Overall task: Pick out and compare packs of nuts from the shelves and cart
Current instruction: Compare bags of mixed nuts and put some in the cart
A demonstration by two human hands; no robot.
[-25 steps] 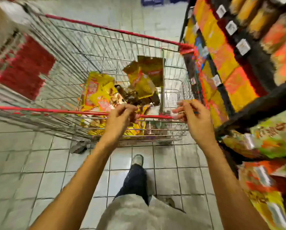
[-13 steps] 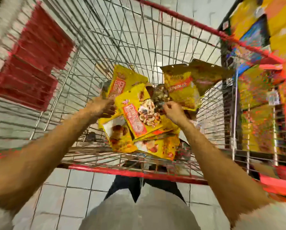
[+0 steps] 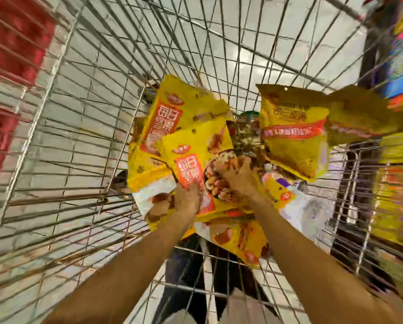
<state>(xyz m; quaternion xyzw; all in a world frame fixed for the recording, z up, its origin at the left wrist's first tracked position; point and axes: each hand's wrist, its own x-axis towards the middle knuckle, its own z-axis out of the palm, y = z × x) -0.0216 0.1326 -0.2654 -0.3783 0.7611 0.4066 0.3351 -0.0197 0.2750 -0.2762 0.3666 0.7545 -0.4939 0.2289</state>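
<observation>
Several packs of nuts lie piled in the wire shopping cart (image 3: 90, 118). On top is a yellow pack with a red label (image 3: 191, 143), and a similar yellow pack (image 3: 172, 106) lies behind it. A golden pack with a red band (image 3: 293, 141) leans at the right, with a dark pack (image 3: 244, 134) between them. My left hand (image 3: 186, 197) grips the lower edge of the top yellow pack. My right hand (image 3: 240, 176) lies on that pack's right side, over the nut picture. Blur hides its fingers.
The cart's wire walls rise on all sides, with a red panel (image 3: 13, 66) on the left wall. Shelves of yellow and orange packs (image 3: 399, 183) stand close on the right. Grey floor tiles show through the wire.
My view has dropped closer into the cart. Both hands have come together onto the top yellow pack, the left from the pile's left edge and the right from the dark pack.
</observation>
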